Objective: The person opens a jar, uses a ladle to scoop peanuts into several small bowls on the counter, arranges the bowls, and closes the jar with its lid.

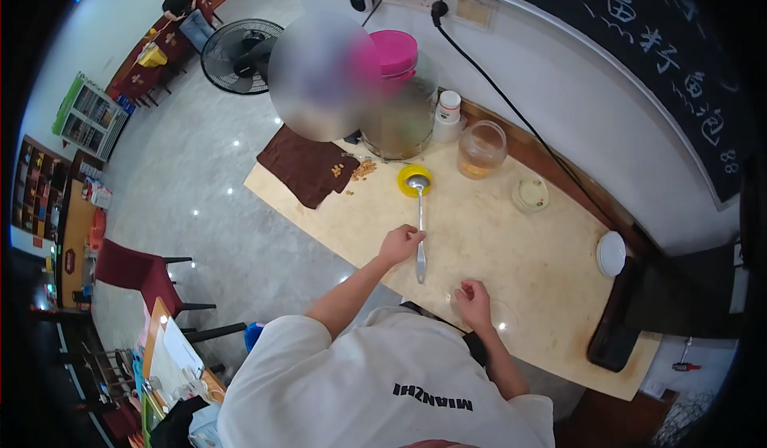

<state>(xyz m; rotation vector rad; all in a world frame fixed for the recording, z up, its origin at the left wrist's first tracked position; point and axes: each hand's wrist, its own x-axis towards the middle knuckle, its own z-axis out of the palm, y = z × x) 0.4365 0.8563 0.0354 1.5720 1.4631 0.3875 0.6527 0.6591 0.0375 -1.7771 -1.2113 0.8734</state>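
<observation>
My left hand [402,244] is closed around the handle of a long metal spoon [421,212]. The bowl of that spoon rests over a small yellow dish or lid [404,184] on the wooden table [511,248]. Close to the table's near edge, my right hand [474,298] has its fingers curled in. Whatever those fingers hold, if anything, I cannot make out. A faint clear round outline shows on the table around this hand.
A brown cloth [302,164] with scattered tan pieces [364,170] lies at the left. Behind stand a jar with a pink lid [395,52], a white bottle [449,108], a clear jar [482,151] and a small round container [530,195]. Right: white bowl [611,254], black tray [613,320].
</observation>
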